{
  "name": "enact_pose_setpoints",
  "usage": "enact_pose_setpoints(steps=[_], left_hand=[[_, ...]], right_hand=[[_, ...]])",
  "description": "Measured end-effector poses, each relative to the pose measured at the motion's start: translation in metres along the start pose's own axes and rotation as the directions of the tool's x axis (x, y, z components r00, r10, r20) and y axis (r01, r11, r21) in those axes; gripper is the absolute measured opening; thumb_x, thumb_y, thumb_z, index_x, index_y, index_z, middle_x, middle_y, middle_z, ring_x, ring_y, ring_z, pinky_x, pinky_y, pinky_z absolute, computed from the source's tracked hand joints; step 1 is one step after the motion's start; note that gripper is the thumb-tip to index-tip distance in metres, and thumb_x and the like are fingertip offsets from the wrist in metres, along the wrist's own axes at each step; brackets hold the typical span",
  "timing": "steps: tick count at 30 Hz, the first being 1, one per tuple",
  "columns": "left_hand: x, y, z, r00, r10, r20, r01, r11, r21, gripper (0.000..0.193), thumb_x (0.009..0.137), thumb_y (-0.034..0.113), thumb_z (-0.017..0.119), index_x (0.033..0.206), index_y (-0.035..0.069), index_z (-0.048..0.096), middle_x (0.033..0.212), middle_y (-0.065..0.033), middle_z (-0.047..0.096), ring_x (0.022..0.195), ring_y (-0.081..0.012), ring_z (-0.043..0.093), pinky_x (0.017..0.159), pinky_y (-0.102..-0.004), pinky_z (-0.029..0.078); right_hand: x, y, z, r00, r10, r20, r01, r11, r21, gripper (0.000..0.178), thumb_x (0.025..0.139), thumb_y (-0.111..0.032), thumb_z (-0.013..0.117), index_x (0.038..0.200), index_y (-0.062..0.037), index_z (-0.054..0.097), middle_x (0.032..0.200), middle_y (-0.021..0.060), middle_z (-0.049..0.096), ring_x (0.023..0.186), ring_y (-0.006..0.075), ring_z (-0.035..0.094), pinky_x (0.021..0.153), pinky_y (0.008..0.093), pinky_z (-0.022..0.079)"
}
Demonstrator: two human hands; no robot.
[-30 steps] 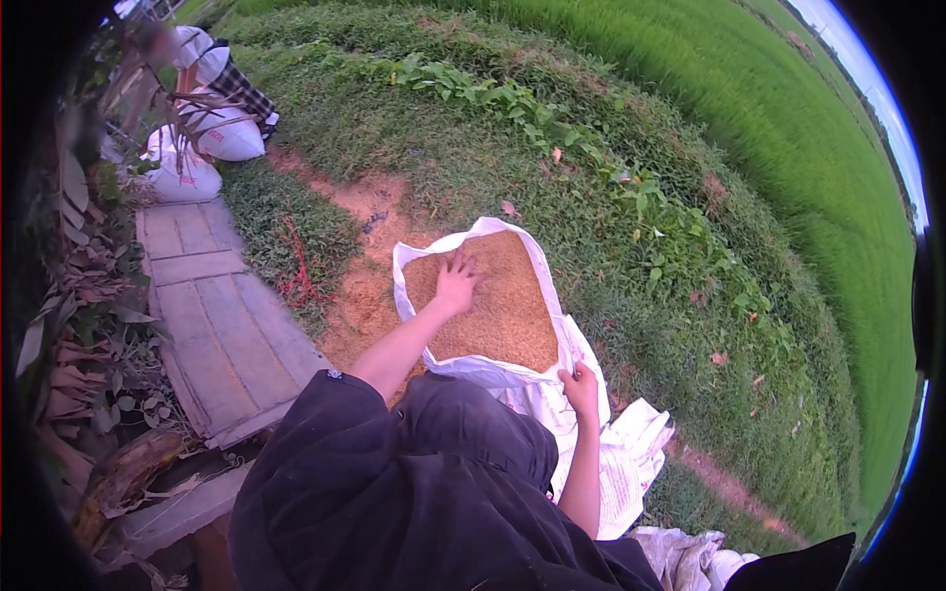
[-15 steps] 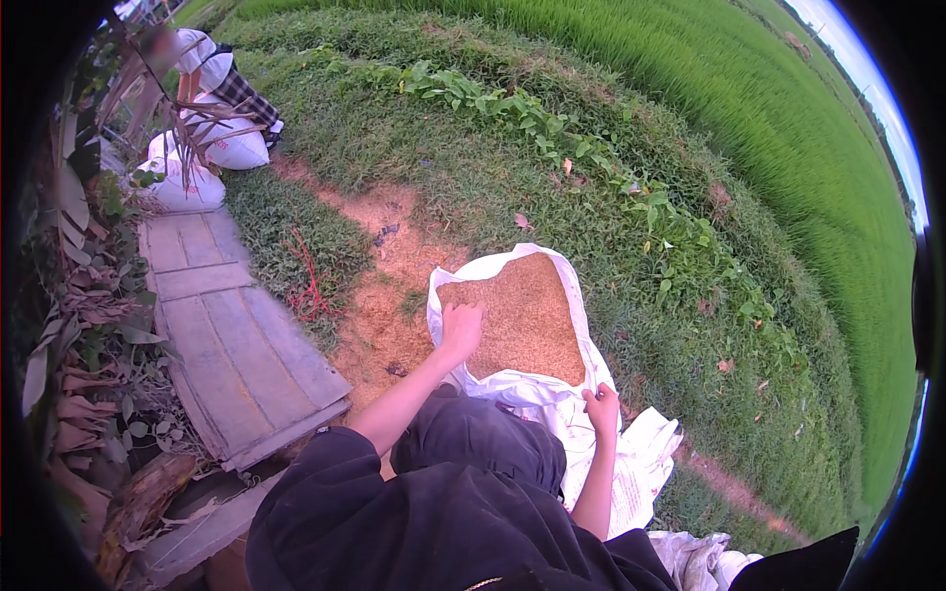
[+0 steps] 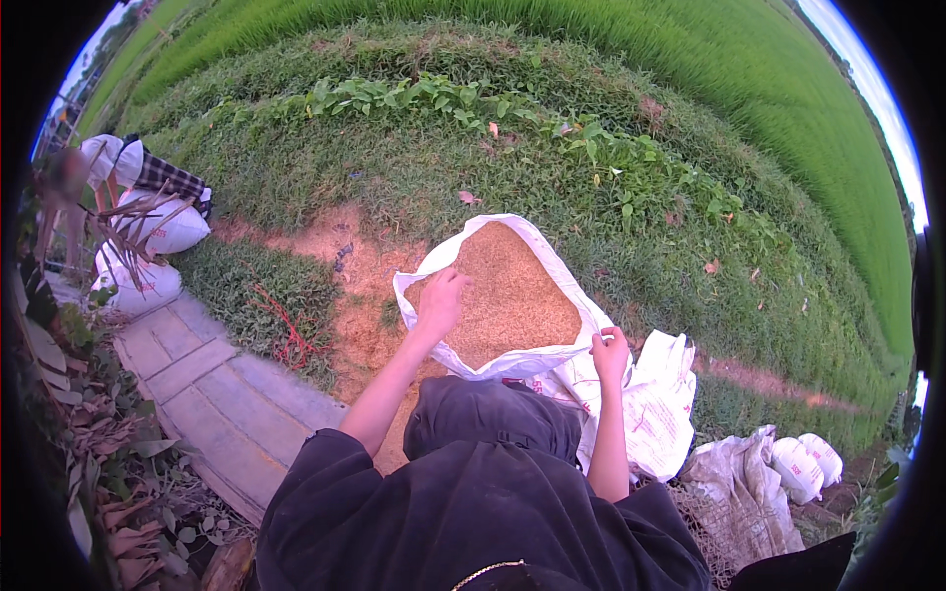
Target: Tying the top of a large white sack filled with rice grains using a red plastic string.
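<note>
In front of me stands a white woven sack (image 3: pixel 579 279), its mouth spread wide and filled nearly to the rim with golden-brown grain (image 3: pixel 507 291), which looks like unhusked rice. Over the left part of the grain is my left hand (image 3: pixel 440 303), close inside the rim, fingers bent and a little apart; I see nothing held in it. Its fingertips are at or just above the grain. My right hand (image 3: pixel 610 350) pinches the sack's rim at the near right corner, thumb and fingers closed on the cloth.
Right of the sack lie flat white sacks (image 3: pixel 655 414), with a crumpled grey sheet (image 3: pixel 754 483) and small filled sacks (image 3: pixel 796 468) beyond. Grey slabs (image 3: pixel 232 404) run along the left. At far left a person (image 3: pixel 123 167) bends over full white sacks (image 3: pixel 163 225). Grain is spilled (image 3: pixel 365 305) on the grass.
My view has swung to the right. My left hand has shifted toward the sack's left rim, its fingers showing more. The right hand keeps its pinch on the near right corner.
</note>
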State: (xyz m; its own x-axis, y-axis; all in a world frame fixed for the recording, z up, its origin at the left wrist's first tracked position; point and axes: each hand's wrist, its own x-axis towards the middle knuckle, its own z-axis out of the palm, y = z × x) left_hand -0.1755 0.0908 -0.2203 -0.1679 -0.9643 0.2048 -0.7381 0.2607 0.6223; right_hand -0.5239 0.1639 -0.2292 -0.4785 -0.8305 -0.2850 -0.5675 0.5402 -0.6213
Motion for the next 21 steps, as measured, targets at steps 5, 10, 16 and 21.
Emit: enact_pose_setpoints(steps=[5, 10, 16, 21], left_hand=[[0.025, 0.002, -0.006, 0.998, -0.020, 0.066, 0.023, 0.999, -0.049, 0.022, 0.079, 0.001, 0.060, 0.098, 0.009, 0.067, 0.090, -0.0086, 0.061, 0.094, -0.0297, 0.060, 0.082, -0.0414, 0.050], [0.037, 0.007, -0.006, 0.906, -0.191, 0.379, 0.245, 0.965, -0.098, 0.021, 0.080, 0.009, 0.066, 0.101, 0.009, 0.066, 0.096, -0.0077, 0.062, 0.098, -0.0267, 0.059, 0.082, -0.0395, 0.050], [0.068, -0.004, 0.006, 0.999, 0.045, 0.025, -0.048, 0.991, 0.122, 0.047, 0.076, 0.022, 0.074, 0.119, 0.014, 0.059, 0.126, -0.0102, 0.053, 0.120, -0.0299, 0.048, 0.096, -0.0447, 0.043], [0.125, -0.022, 0.029, 0.997, -0.063, -0.054, 0.073, 0.974, 0.213, 0.075, 0.074, 0.032, 0.078, 0.139, 0.016, 0.043, 0.135, -0.0114, 0.052, 0.132, -0.0323, 0.042, 0.102, -0.0503, 0.038]], right_hand=[[-0.008, 0.001, 0.003, 1.000, 0.017, 0.010, -0.017, 1.000, 0.009, 0.018, 0.084, -0.022, 0.062, 0.095, -0.0077, 0.060, 0.062, 0.0075, 0.066, 0.061, 0.0217, 0.065, 0.061, 0.0372, 0.047], [-0.027, 0.000, 0.001, 0.996, 0.092, -0.004, -0.091, 0.994, 0.062, 0.026, 0.090, -0.032, 0.062, 0.097, -0.0068, 0.063, 0.059, 0.0077, 0.065, 0.060, 0.0201, 0.064, 0.063, 0.0359, 0.047], [-0.049, 0.001, 0.000, 0.989, 0.120, -0.082, -0.086, 0.938, 0.337, 0.036, 0.100, -0.030, 0.049, 0.093, 0.0004, 0.065, 0.053, 0.0061, 0.059, 0.048, 0.0089, 0.050, 0.051, 0.0264, 0.037], [-0.069, -0.002, 0.015, 0.961, 0.213, -0.175, -0.045, 0.748, 0.662, 0.046, 0.100, -0.034, 0.052, 0.062, -0.0096, 0.048, 0.053, -0.0057, 0.040, 0.051, 0.0047, 0.033, 0.050, 0.0247, 0.025]])
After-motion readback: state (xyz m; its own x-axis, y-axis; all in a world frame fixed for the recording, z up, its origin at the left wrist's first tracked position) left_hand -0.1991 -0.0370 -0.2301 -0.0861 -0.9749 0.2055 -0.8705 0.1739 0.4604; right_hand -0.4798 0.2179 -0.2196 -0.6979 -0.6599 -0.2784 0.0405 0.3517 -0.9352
